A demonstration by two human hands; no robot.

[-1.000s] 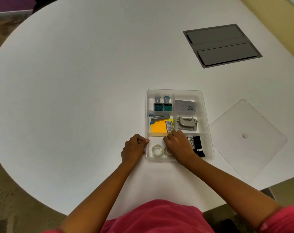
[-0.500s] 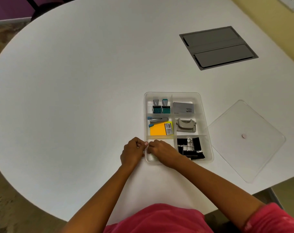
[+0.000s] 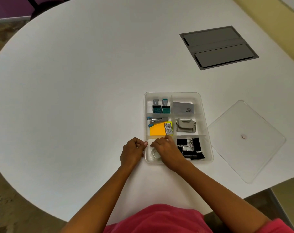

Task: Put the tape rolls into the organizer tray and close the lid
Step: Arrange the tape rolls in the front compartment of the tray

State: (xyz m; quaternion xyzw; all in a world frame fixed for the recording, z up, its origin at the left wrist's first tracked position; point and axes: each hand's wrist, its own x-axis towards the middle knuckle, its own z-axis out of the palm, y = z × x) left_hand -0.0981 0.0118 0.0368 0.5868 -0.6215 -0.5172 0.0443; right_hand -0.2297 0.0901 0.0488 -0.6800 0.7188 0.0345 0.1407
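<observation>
The clear organizer tray (image 3: 208,130) lies on the white table in front of me. My right hand (image 3: 167,151) reaches into its near-left compartment with curled fingers. It lies over a clear tape roll (image 3: 153,155), of which only the left part shows. Whether the fingers grip that roll is hidden, and no second roll shows. My left hand (image 3: 132,151) is a fist just outside the tray's left wall, its thumb against the rim. To the right of the tray the clear square lid (image 3: 253,148) lies flat on the table.
The other compartments hold two stamps (image 3: 161,106), a grey card box (image 3: 183,107), a stapler (image 3: 157,121) on orange sticky notes (image 3: 157,131), a hole punch (image 3: 185,126) and black binder clips (image 3: 191,148). A grey cable hatch (image 3: 218,47) sits far right.
My right hand slid left inside the near-left compartment, uncovering the binder clips and covering most of the tape rolls. My left hand stayed by the tray's left wall.
</observation>
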